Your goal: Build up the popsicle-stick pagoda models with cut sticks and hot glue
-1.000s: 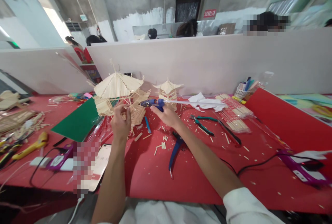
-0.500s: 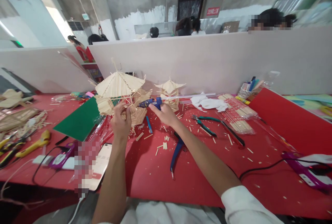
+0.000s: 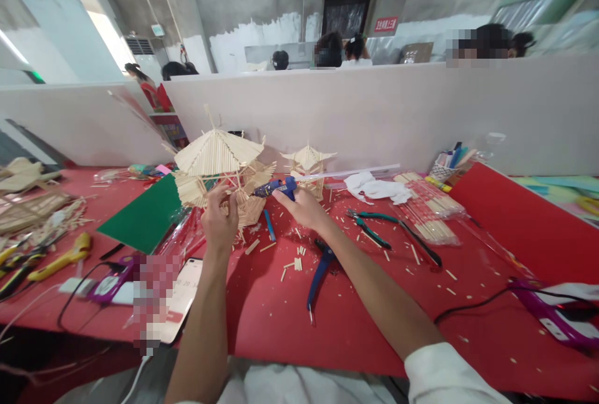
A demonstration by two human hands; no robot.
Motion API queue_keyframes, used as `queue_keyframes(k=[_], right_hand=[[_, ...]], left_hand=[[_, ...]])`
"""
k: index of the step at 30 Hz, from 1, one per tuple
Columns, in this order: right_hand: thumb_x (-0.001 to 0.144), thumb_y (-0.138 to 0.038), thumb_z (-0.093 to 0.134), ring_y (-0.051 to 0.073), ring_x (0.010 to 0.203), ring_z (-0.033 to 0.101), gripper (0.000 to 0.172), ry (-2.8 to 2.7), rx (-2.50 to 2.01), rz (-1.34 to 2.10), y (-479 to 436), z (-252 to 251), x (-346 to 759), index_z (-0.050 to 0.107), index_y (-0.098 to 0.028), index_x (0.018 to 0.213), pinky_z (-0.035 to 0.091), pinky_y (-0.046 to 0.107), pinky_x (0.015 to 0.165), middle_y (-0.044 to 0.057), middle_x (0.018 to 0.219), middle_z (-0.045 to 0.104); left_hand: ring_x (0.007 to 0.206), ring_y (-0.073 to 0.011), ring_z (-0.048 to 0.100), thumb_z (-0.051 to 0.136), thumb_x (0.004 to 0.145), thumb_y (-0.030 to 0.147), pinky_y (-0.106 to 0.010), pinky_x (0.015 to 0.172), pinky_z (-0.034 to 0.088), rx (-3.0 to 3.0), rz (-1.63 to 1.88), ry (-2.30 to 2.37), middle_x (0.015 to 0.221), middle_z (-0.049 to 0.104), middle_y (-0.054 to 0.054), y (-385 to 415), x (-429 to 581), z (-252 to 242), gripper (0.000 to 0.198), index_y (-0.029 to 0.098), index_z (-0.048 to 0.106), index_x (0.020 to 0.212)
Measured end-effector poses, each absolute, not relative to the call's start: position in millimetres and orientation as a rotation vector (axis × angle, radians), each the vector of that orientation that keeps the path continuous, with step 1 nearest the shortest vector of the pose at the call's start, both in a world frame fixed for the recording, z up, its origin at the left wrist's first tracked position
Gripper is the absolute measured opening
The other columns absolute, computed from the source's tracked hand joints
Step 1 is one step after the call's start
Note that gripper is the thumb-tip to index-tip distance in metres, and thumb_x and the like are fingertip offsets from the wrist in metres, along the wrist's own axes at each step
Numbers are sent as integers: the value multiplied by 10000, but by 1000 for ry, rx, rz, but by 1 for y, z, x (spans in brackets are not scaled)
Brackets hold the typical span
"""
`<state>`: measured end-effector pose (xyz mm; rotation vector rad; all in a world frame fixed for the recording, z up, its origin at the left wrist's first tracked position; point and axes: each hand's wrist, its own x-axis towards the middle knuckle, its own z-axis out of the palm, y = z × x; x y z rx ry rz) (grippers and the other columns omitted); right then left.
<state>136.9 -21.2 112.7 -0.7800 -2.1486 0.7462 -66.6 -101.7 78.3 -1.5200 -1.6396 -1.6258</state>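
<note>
My right hand [image 3: 306,207] is wrapped round a blue glue gun [image 3: 283,188] with a clear glue stick reaching out behind it. Its nozzle points left, close to my left fingers and the lower part of a pavilion model [image 3: 219,154] built of thin wooden sticks. In front of the model, my left hand [image 3: 219,213] has thumb and fingers pinched together; what lies between them is too small to make out. A smaller wooden stick pavilion [image 3: 309,159] stands behind the glue gun, partly covered by it.
Blue-handled cutters [image 3: 321,276], green-handled pliers [image 3: 374,229] and short stick pieces [image 3: 298,263] lie on the red table [image 3: 281,329]. Bagged sticks [image 3: 428,210] and a white cloth [image 3: 374,188] are to the right. A green board [image 3: 140,216] and a phone [image 3: 180,304] lie left. A white partition [image 3: 374,110] stands behind.
The glue gun and my right hand have shifted slightly right in the picture, along with a small movement of the whole view. My left hand keeps its pinch at the model.
</note>
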Motion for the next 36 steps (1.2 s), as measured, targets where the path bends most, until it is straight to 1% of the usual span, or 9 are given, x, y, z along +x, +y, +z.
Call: queue_keyframes(k=[3, 8, 14, 18, 25, 32, 36], right_hand=[[942, -583, 426, 176, 677, 547, 465, -2125, -781, 801, -20, 112, 138, 526, -210, 684, 391, 291, 699, 6, 662, 564], [924, -614, 435, 165, 660, 542, 472, -2058, -748, 893, -17, 110, 133, 559, -200, 735, 387, 277, 674, -9, 656, 551], [923, -607, 434, 157, 639, 511, 467, -2091, -736, 865, -20, 112, 134, 483, -211, 678, 361, 275, 660, -20, 627, 512], [924, -610, 426, 155, 625, 507, 475, -2120, -750, 852, -21, 114, 136, 463, -213, 664, 362, 272, 651, -25, 605, 498], [930, -595, 444, 173, 677, 535, 463, -2121, -782, 823, -19, 112, 142, 487, -215, 671, 381, 282, 690, -7, 644, 542], [930, -606, 431, 153, 599, 498, 474, -2086, -772, 890, -18, 108, 137, 473, -214, 666, 366, 274, 642, -39, 576, 466], [930, -611, 444, 150, 584, 512, 492, -2089, -741, 984, -17, 106, 143, 506, -207, 656, 387, 275, 637, -33, 562, 484]], left_hand=[[956, -153, 698, 530, 960, 332, -278, 828, 539, -1534, -1634, -1624, 1100, 700, -96, -102, -66, 78, 247, 171, 549, 1147], [923, -154, 705, 545, 952, 331, -276, 809, 543, -1523, -1618, -1609, 1069, 707, -91, -102, -65, 79, 247, 171, 559, 1139], [930, -156, 703, 521, 961, 358, -277, 814, 543, -1505, -1612, -1623, 1074, 708, -95, -104, -62, 82, 246, 171, 583, 1108], [933, -148, 698, 505, 968, 371, -275, 835, 536, -1516, -1601, -1641, 1091, 705, -89, -104, -62, 82, 257, 180, 597, 1112], [924, -147, 694, 514, 964, 357, -268, 823, 528, -1524, -1590, -1641, 1089, 705, -80, -104, -64, 80, 243, 183, 596, 1113], [925, -151, 695, 508, 965, 387, -273, 820, 527, -1513, -1604, -1660, 1079, 708, -84, -104, -63, 82, 262, 177, 594, 1097], [933, -154, 695, 495, 970, 396, -275, 817, 526, -1507, -1607, -1652, 1075, 711, -84, -105, -62, 82, 265, 182, 598, 1090]])
